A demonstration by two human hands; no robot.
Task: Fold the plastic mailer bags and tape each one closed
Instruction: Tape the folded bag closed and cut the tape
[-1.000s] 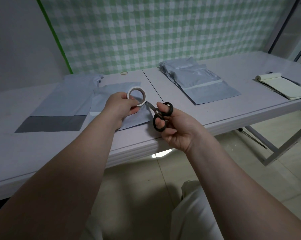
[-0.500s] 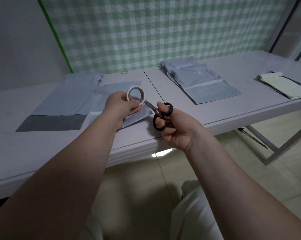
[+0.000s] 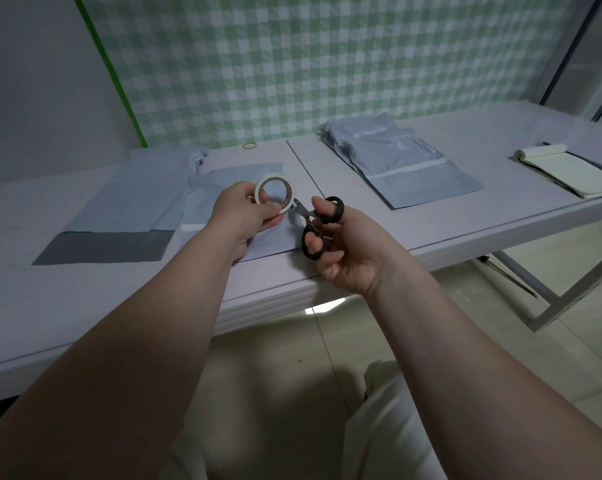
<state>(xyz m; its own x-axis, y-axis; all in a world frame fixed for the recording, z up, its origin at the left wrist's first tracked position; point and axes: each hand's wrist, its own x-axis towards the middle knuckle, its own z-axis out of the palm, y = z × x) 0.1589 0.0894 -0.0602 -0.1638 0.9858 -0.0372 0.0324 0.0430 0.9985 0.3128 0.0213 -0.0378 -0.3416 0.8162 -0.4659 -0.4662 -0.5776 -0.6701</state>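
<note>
Over the near edge of the table [image 3: 84,299], centre of frame, I am holding both tools up above the work.

- My left hand [image 3: 244,211] is pinching the tape roll [image 3: 288,205], thumb and fingers clamped on its lower left rim, the ring standing on edge and facing me.
- My right hand [image 3: 348,251] is gripping the black scissors [image 3: 306,214], thumb curled through the upper loop and fingers through the lower one. The blade tips are pointing up-left, right at the lower right rim of the roll.
- I cannot tell whether a free end of tape is lying between the blades; any strip is too clear or too small to make out.
- A pale blue mailer bag [image 3: 230,174] is lying flat on the table directly under my left hand, seemingly folded.
- Another bag [image 3: 129,202] with a dark grey band is lying at left of frame. A pile of bags [image 3: 403,168] is sitting at upper right.
- A notepad [image 3: 569,168] is lying at far right. A rubber band [image 3: 250,145] is lying near the back wall.

My reading is that I am cutting a length of tape for the bag beneath. The next move calls for a taut strip off the roll and a clean snip close to the rim. After that, the piece needs pressing across the bag's fold without letting it curl onto itself.
</note>
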